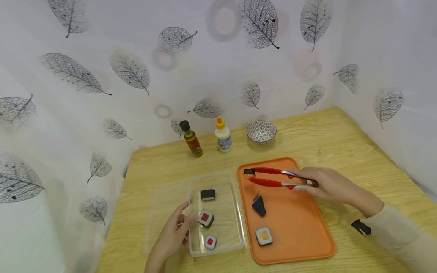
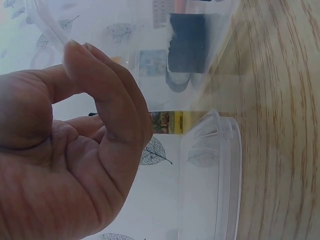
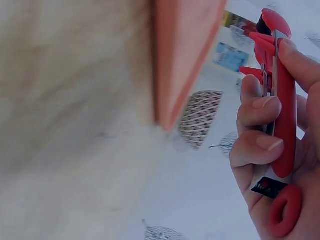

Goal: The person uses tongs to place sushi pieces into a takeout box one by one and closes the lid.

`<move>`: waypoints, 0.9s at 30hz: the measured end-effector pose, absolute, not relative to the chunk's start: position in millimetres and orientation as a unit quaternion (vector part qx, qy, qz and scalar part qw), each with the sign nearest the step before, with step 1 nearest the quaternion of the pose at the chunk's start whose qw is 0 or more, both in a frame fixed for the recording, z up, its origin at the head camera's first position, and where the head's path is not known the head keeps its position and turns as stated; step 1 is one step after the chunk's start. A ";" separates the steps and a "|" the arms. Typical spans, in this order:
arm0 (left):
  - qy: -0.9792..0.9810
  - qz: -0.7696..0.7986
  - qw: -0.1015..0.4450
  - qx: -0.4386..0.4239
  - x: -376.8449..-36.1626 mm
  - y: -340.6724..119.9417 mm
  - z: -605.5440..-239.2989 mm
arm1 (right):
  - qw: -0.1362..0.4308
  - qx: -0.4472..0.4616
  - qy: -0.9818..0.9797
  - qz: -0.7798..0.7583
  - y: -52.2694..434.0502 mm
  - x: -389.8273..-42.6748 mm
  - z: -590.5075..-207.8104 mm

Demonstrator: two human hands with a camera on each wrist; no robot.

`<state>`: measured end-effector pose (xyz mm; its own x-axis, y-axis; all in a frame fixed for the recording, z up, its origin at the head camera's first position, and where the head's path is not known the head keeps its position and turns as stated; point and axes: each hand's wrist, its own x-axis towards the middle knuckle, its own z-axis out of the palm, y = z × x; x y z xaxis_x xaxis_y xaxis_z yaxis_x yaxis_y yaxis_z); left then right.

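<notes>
At the left of the light wood-grain desk (image 1: pixel 341 144) lies one flat clear plastic lid (image 1: pixel 157 218). Beside it the left hand (image 1: pixel 175 231), fingers curled, pinches the left edge of one clear rectangular plastic container (image 1: pixel 226 223); its forearm comes up from the front. Inside the container, three toy sushi pieces form a row: a black-topped block (image 1: pixel 208 195) towards the back, a white square roll with a dark red centre (image 1: pixel 206 218) in the middle, a smaller white roll with a red centre (image 1: pixel 210 242) near the front. Along the desk's back edge stand two bottles, one dark-capped with a red label (image 1: pixel 193 143), one white with a yellow cap (image 1: pixel 223 138), then one patterned bowl (image 1: pixel 261 132). One orange rectangular tray (image 1: pixel 293 223) carries two pieces near its left edge: a dark wedge-shaped piece (image 1: pixel 259 205) and a white square roll with an orange centre (image 1: pixel 264 236). Above the tray's back left corner, one pair of red-tipped metal tongs (image 1: pixel 268 182) clasps a small orange piece with a black band (image 1: pixel 249 173). The right hand (image 1: pixel 329 184) grips the tongs with fingers wrapped round them, its arm slanting in from the desk's right
</notes>
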<state>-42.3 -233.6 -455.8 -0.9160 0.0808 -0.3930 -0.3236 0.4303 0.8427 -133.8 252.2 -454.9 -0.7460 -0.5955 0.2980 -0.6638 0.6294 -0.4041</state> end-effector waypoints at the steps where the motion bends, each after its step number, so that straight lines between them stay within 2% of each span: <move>1: 0.824 0.528 0.192 -0.074 -42.1 -234.2 -455.8 | 0.071 0.357 -0.897 0.251 248.7 -135.3 -450.8; 14: 0.820 0.535 0.187 -0.077 -42.5 -235.8 -460.8 | 0.017 0.431 -0.882 0.192 190.6 -158.4 -403.1; 19: 0.819 0.536 0.188 -0.082 -42.5 -235.5 -460.5 | -0.025 0.449 -0.881 0.144 165.6 -167.4 -386.3; 27: 0.821 0.535 0.182 -0.081 -42.9 -234.9 -457.4 | -0.059 0.467 -0.881 0.052 135.1 -176.4 -364.1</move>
